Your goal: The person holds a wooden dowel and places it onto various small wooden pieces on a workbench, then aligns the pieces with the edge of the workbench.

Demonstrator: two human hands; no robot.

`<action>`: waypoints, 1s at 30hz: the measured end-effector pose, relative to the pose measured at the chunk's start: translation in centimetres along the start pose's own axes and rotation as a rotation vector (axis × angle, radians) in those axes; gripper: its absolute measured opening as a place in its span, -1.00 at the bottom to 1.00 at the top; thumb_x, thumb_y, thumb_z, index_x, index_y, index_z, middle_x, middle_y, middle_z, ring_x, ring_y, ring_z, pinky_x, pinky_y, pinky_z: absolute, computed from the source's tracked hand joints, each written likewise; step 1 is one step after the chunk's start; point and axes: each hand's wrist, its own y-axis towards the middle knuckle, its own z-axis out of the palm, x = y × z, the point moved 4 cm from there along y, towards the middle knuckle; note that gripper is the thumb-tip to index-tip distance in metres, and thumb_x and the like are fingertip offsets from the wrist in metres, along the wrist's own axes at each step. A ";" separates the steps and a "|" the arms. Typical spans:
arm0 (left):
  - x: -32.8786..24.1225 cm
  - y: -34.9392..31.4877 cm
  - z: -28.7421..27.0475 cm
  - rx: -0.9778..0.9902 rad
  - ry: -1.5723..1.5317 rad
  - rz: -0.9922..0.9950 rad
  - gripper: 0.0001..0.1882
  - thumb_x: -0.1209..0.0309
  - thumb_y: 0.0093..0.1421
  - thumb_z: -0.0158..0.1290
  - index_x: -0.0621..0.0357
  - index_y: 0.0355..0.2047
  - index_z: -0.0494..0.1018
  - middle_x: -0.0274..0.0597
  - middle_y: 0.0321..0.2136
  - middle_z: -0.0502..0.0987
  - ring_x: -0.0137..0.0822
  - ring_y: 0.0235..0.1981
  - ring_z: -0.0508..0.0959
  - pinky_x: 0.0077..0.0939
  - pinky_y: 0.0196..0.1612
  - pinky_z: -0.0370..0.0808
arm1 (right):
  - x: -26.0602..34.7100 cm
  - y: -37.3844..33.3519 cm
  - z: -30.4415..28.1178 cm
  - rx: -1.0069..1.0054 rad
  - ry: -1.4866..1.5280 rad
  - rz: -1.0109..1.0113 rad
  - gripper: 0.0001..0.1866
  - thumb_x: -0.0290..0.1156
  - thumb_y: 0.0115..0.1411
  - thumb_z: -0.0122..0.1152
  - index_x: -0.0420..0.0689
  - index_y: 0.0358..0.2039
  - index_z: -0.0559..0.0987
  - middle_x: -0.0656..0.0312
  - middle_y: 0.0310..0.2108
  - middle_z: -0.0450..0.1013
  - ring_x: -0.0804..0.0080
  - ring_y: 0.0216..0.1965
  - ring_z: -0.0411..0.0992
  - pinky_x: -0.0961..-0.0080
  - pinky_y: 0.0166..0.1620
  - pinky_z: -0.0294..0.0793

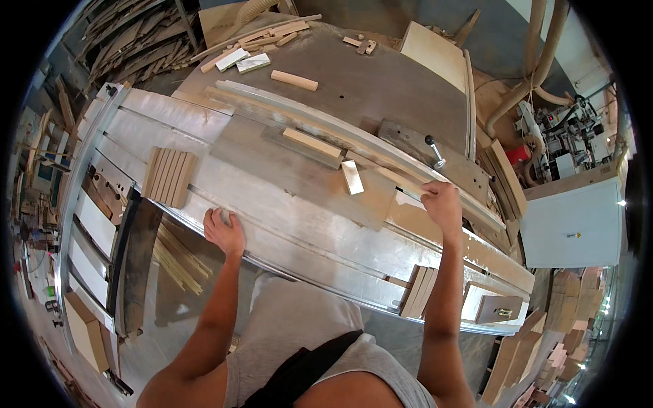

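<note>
My left hand [224,232] lies on the near edge of a metal sliding table [272,221], its fingers spread and holding nothing. My right hand [443,205] is closed round the near-right end of a thin wooden strip [389,175], which lies along a long fence [367,146]. A short wooden bar [312,143] sits further left by that fence. Between the bar and the strip is a small pale block [352,177]. To the left of my left hand, several brown wooden pieces [169,177] stand side by side on the table.
More brown pieces [420,292] stand at the table's near right. Beyond the fence lie a loose bar [294,80], white blocks [254,62] and offcuts [286,28]. A black-knobbed lever [434,151] rises near my right hand. A metal rail [67,224] borders the left side.
</note>
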 end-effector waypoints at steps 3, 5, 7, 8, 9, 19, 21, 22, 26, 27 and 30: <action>-0.2 0.1 -0.1 -0.003 0.008 0.001 -0.58 0.24 0.17 0.18 0.04 0.02 0.46 -0.11 0.17 0.41 -0.01 0.26 0.33 0.05 0.29 0.17 | 0.2 1.0 -0.1 0.024 -0.060 -0.013 -0.75 -0.48 -0.02 0.27 -0.17 -0.29 0.74 -0.05 -0.29 0.64 -0.05 -0.22 0.62 0.20 -0.09 0.60; -0.3 0.2 -0.3 -0.008 0.014 0.006 -0.58 0.24 0.17 0.19 0.04 0.02 0.46 -0.11 0.16 0.42 -0.01 0.26 0.33 0.05 0.29 0.17 | 0.6 1.6 -0.2 0.033 -0.079 -0.025 -0.76 -0.47 -0.02 0.27 -0.15 -0.29 0.74 -0.05 -0.30 0.64 -0.05 -0.22 0.62 0.20 -0.09 0.60; 0.1 0.1 0.0 -0.018 0.016 0.010 -0.58 0.24 0.17 0.19 0.03 0.02 0.47 -0.11 0.17 0.42 -0.01 0.26 0.33 0.04 0.29 0.17 | 0.9 1.9 -0.4 0.042 -0.100 -0.025 -0.76 -0.45 -0.02 0.28 -0.12 -0.29 0.74 -0.04 -0.30 0.64 -0.05 -0.21 0.62 0.19 -0.10 0.60; 0.1 0.1 0.0 -0.023 0.018 0.012 -0.58 0.24 0.17 0.19 0.03 0.02 0.47 -0.11 0.17 0.42 -0.01 0.26 0.34 0.04 0.29 0.17 | 1.0 2.0 -0.4 0.046 -0.112 -0.018 -0.76 -0.44 -0.02 0.28 -0.10 -0.29 0.74 -0.03 -0.30 0.64 -0.05 -0.21 0.62 0.19 -0.10 0.60; 0.1 0.1 0.1 -0.020 0.014 0.010 -0.58 0.24 0.17 0.19 0.02 0.02 0.47 -0.11 0.17 0.41 0.00 0.26 0.33 0.04 0.29 0.17 | 1.1 2.1 -0.5 0.052 -0.123 -0.011 -0.76 -0.44 -0.01 0.28 -0.08 -0.29 0.75 -0.02 -0.30 0.64 -0.05 -0.22 0.61 0.19 -0.11 0.60; 0.0 0.1 0.0 0.017 0.007 -0.009 -0.58 0.23 0.18 0.19 0.02 0.03 0.46 -0.09 0.20 0.39 0.00 0.29 0.30 0.07 0.31 0.13 | 2.6 3.0 0.6 0.044 -0.153 -0.082 -0.75 -0.43 -0.01 0.24 -0.03 -0.30 0.77 -0.02 -0.33 0.63 -0.09 -0.26 0.59 0.13 -0.14 0.60; -0.1 0.2 0.0 0.025 0.009 -0.020 -0.58 0.23 0.18 0.19 0.03 0.03 0.47 -0.09 0.20 0.39 0.00 0.29 0.30 0.08 0.32 0.13 | 3.2 3.2 1.0 0.017 -0.142 -0.072 -0.76 -0.44 -0.02 0.22 -0.03 -0.33 0.77 -0.03 -0.35 0.62 -0.11 -0.28 0.59 0.11 -0.16 0.60; -0.3 0.3 0.1 0.033 0.004 -0.031 -0.58 0.23 0.17 0.19 0.03 0.03 0.47 -0.08 0.20 0.39 0.00 0.29 0.30 0.08 0.32 0.12 | 3.6 3.6 1.1 0.023 -0.162 -0.067 -0.76 -0.45 -0.02 0.22 -0.03 -0.34 0.77 -0.04 -0.37 0.62 -0.11 -0.29 0.59 0.10 -0.17 0.60; -0.2 0.2 0.0 0.037 0.020 -0.046 -0.58 0.24 0.17 0.18 0.04 0.03 0.47 -0.08 0.21 0.38 0.01 0.29 0.30 0.09 0.32 0.11 | 4.9 4.4 1.3 0.004 -0.208 -0.066 -0.77 -0.48 -0.04 0.21 -0.03 -0.38 0.77 -0.03 -0.41 0.61 -0.11 -0.33 0.60 0.11 -0.21 0.61; -0.3 0.2 0.1 0.034 0.020 -0.042 -0.58 0.25 0.17 0.18 0.04 0.03 0.47 -0.08 0.21 0.38 0.01 0.29 0.30 0.09 0.32 0.11 | 5.1 4.6 1.4 -0.013 -0.212 -0.072 -0.77 -0.49 -0.05 0.21 -0.02 -0.39 0.77 -0.03 -0.42 0.61 -0.10 -0.34 0.60 0.11 -0.21 0.61; -0.5 0.3 -0.2 0.033 0.022 -0.030 -0.59 0.26 0.17 0.17 0.06 0.03 0.48 -0.07 0.21 0.39 0.02 0.29 0.30 0.10 0.31 0.11 | 5.3 4.7 1.6 -0.008 -0.193 -0.054 -0.78 -0.49 -0.06 0.23 -0.04 -0.38 0.77 -0.03 -0.42 0.61 -0.09 -0.34 0.60 0.16 -0.22 0.62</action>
